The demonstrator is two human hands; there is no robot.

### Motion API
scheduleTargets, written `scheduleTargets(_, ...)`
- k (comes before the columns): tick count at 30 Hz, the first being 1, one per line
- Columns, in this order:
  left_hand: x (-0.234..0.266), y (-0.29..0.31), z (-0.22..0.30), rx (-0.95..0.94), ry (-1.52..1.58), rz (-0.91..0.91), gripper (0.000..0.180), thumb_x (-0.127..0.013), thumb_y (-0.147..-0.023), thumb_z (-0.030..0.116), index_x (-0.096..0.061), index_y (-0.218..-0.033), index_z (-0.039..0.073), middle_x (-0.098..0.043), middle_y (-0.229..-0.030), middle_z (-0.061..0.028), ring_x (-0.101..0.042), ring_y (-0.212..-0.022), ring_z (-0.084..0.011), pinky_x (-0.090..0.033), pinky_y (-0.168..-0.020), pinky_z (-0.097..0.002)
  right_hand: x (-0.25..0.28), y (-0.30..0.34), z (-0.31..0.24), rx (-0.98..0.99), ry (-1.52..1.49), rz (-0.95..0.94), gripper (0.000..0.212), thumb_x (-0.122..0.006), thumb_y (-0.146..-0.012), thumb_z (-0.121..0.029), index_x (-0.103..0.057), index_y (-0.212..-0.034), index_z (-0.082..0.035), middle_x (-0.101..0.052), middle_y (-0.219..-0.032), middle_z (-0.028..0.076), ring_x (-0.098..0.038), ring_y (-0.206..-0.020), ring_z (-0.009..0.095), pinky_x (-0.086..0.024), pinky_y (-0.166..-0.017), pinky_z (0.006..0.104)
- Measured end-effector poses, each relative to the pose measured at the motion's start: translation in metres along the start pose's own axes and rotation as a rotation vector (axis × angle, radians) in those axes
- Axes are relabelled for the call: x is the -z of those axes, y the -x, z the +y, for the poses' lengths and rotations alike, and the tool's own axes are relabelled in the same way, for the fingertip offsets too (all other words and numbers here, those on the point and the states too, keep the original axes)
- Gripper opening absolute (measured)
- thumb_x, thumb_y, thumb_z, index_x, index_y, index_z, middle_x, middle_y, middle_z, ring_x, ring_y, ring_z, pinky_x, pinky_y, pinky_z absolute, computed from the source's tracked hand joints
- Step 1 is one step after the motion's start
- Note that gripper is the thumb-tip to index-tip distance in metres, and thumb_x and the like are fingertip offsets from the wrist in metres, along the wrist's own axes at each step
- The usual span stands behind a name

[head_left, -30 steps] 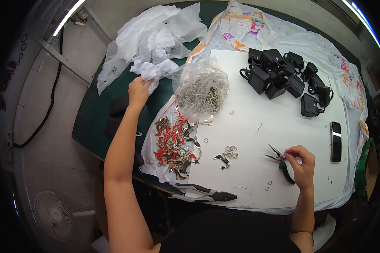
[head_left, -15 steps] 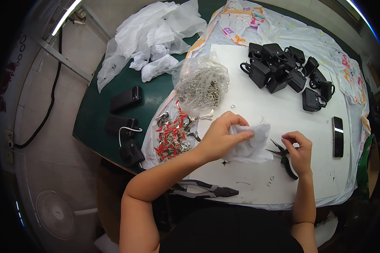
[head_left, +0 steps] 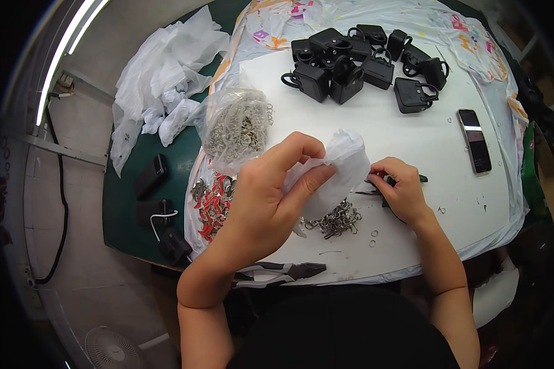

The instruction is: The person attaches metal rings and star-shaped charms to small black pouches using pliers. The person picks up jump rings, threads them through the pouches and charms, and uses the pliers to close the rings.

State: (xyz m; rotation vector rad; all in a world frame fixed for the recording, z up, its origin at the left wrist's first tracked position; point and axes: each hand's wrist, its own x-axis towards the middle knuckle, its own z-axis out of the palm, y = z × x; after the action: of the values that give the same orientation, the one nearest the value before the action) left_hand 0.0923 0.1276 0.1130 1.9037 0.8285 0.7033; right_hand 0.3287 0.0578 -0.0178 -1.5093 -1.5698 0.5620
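Note:
My left hand [head_left: 268,194] is closed, pinching a crumpled, thin white plastic bag [head_left: 345,163] between thumb and fingers above the white board. Below the bag lies a heap of small silvery metal rings and links [head_left: 338,220]. To the right of the bag, my right hand [head_left: 403,192] is closed around pliers with dark handles [head_left: 422,178]. Their slim jaws point left, toward the heap; my fingers hide much of the tool. Whether the thumb and forefinger also pinch something small, I cannot tell.
Larger grey-and-black pliers [head_left: 283,273] lie at the front edge. Left are red and silver charms [head_left: 212,206] and a clear bag of metal hardware [head_left: 237,129]. Several small black handbag-shaped cases [head_left: 348,80] stand at the back. A phone [head_left: 474,141] lies right.
The white bag has been lifted, and a metal heap now shows beneath it. The small pliers have turned with my right hand. The whole view has shifted.

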Motion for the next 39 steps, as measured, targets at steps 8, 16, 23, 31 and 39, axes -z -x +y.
scheduleTargets(8, 0.009, -0.003, -0.004, -0.019, -0.131, -0.028, 0.012, -0.066, -0.09, -0.001, -0.058, -0.098, 0.0, -0.066, -0.084, -0.0045, -0.06, -0.081, -0.0074, -0.048, -0.074, -0.0247, 0.001, 0.001, 0.002, 0.018, -0.014, 0.018, 0.006, -0.069, -0.084, -0.003, -0.069, -0.09, -0.001, -0.067, -0.08, 0.008, -0.062, -0.069, 0.02, -0.047, -0.059, 0.0306)
scheduleTargets(16, 0.015, 0.0, 0.004, -0.006, -0.308, -0.101, 0.011, -0.07, -0.086, 0.002, -0.068, -0.096, -0.002, -0.069, -0.079, -0.0081, -0.065, -0.073, -0.0161, -0.05, -0.068, -0.0283, 0.002, 0.0, 0.001, 0.012, -0.015, 0.028, 0.005, -0.069, -0.084, -0.003, -0.069, -0.089, -0.001, -0.067, -0.079, 0.008, -0.062, -0.068, 0.019, -0.047, -0.059, 0.0302)
scheduleTargets(23, 0.014, -0.006, -0.036, 0.386, 0.601, -0.11, 0.03, -0.054, -0.103, 0.025, -0.062, -0.117, 0.0, -0.067, -0.105, -0.0046, -0.061, -0.095, -0.0097, -0.048, -0.083, -0.0248, 0.003, -0.001, 0.003, 0.115, 0.114, -0.033, 0.014, -0.071, -0.084, -0.006, -0.069, -0.098, -0.002, -0.069, -0.088, 0.009, -0.063, -0.08, 0.021, -0.05, -0.07, 0.0319)
scheduleTargets(31, -0.009, 0.002, -0.037, 0.103, 0.396, -0.038, 0.038, -0.074, -0.088, 0.018, -0.061, -0.116, -0.002, -0.065, -0.101, -0.0038, -0.06, -0.093, -0.0101, -0.049, -0.083, -0.0255, -0.013, -0.013, -0.047, -0.029, -0.606, -0.275, 0.03, -0.072, -0.086, -0.013, -0.065, -0.112, 0.001, -0.071, -0.095, 0.008, -0.064, -0.092, 0.015, -0.049, -0.087, 0.0308)
scheduleTargets(39, 0.019, 0.016, -0.057, 0.044, 0.306, 0.227, 0.022, -0.068, -0.087, -0.005, -0.071, -0.109, -0.005, -0.073, -0.099, -0.0107, -0.067, -0.09, -0.0134, -0.053, -0.081, -0.0269, -0.008, -0.035, -0.057, -0.082, -0.673, -0.197, 0.014, -0.05, -0.1, -0.006, -0.057, -0.11, 0.001, -0.062, -0.097, 0.002, -0.054, -0.086, 0.006, -0.044, -0.078, 0.0207)
